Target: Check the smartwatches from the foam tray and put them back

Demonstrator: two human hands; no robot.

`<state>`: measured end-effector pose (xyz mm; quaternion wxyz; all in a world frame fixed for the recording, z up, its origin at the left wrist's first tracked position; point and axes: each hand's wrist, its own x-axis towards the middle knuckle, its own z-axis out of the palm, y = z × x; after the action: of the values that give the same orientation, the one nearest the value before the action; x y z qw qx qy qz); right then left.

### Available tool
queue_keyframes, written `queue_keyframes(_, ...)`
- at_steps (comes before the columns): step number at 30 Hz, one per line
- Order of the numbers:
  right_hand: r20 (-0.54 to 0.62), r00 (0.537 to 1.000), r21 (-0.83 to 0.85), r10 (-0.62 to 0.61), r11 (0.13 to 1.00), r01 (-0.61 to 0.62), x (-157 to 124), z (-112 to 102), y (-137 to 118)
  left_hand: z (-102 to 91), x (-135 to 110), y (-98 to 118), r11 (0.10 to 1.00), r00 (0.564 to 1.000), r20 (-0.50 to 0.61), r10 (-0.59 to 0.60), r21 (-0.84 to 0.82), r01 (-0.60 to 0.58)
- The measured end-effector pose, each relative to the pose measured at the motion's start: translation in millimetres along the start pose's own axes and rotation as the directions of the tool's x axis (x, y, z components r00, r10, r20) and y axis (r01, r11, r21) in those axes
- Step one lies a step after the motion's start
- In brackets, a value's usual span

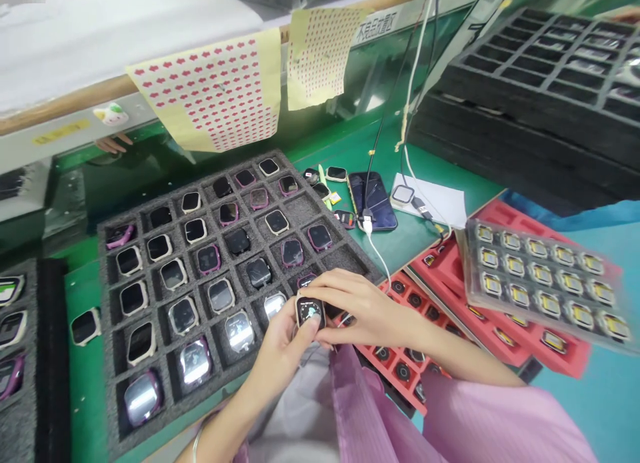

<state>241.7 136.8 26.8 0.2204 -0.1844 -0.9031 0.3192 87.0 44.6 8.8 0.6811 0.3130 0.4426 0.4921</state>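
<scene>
Head view: a small watch (309, 311) with a lit face is held between two hands, just over the near edge of the grey foam tray (107, 249).

What could go wrong? I think the watch could slip. Only fingertips hold it, and its sides look smooth. If it drops, it would most likely land on the other watches (239, 331) in the pockets just left of the grip, and shiny glass could get scratched. It could also fall into the gap between the foam tray and the red tray (400, 366), which lies just under and to the right of the grip. A white cable (377, 256) runs down close behind the right hand. A finger could hook it and tug the phone (373, 199) that lies farther back. The loose pink sleeve (490, 416) hangs over the red tray and could brush the little round parts there.

Now the grip. The left hand (283, 339) comes up from below and is closed around the watch, with the thumb lying on the lower part of the face. The right hand (360, 309) comes in from the right. Its fingers are curled and bent over the top and right side of the watch, pinching it close. No gap shows between the fingers and the watch on either side. Both hands are tight on the one watch, and the face points up at the camera.
</scene>
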Motion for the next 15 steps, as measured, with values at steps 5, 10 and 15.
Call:
queue_keyframes(5,0.052,0.998,0.355,0.041,0.933,-0.057,2.3,0.6,5.1,-6.9,-1.6,-1.4,0.991,0.995,0.091,0.031,-0.129,-0.019)
queue_keyframes(10,0.001,1.000,0.661,-0.030,0.750,0.022,6.3,6.8,9.8,-15.5,-3.7,-7.3,0.967,0.957,0.273,0.096,-0.254,-0.024)
queue_keyframes(15,-0.110,0.994,0.684,-0.023,0.724,0.092,6.6,19.5,5.2,-19.9,-3.3,-13.3,0.958,0.954,0.289,0.080,-0.288,0.007)
